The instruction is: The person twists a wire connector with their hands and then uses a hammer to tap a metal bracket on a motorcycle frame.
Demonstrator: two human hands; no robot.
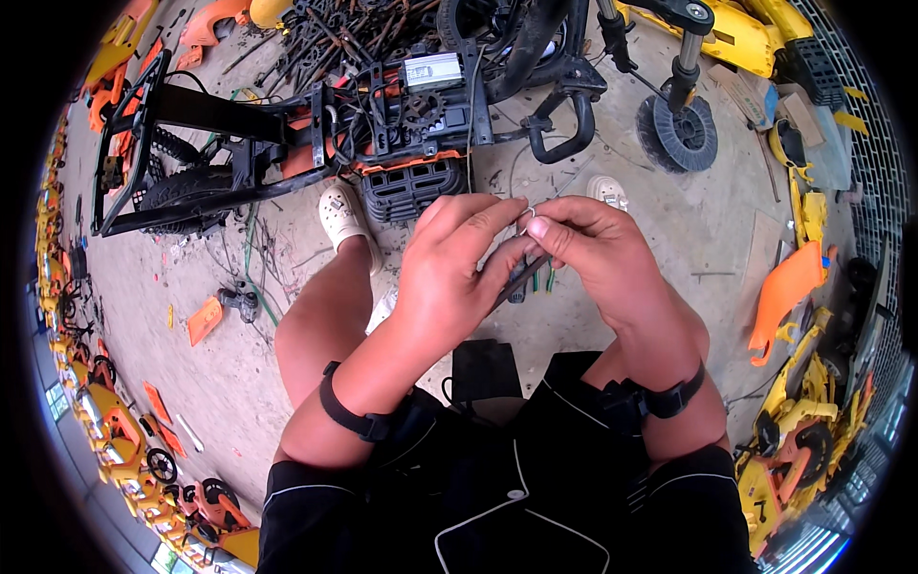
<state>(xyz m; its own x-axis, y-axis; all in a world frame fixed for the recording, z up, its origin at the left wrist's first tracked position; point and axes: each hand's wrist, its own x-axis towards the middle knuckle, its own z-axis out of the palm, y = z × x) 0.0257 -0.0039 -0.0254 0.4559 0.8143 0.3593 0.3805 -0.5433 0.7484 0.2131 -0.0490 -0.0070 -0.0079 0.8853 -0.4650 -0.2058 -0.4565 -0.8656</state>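
My left hand (448, 251) and my right hand (595, 247) meet in front of me, fingertips pinched together. Between them is a thin pale wire (530, 212), its ends partly covered by the fingers. A dark cable (518, 285) slants down from under the fingers, beside my left palm; which hand grips it is hard to tell. Just beyond my hands lies a stripped black two-wheeler frame (215, 199), with loose wiring, a silver finned box (433, 73) and a black ribbed plastic part (414, 189) on it.
Behind the frame is a heap of rusty metal parts (330, 43). A grey ribbed disc (684, 136) sits at the far right. Orange panels (786, 292) and yellow scrap (813, 407) line the right side; rows of yellow vehicles (110, 421) stand left. A dark tool (241, 303) and loose wires lie on the floor.
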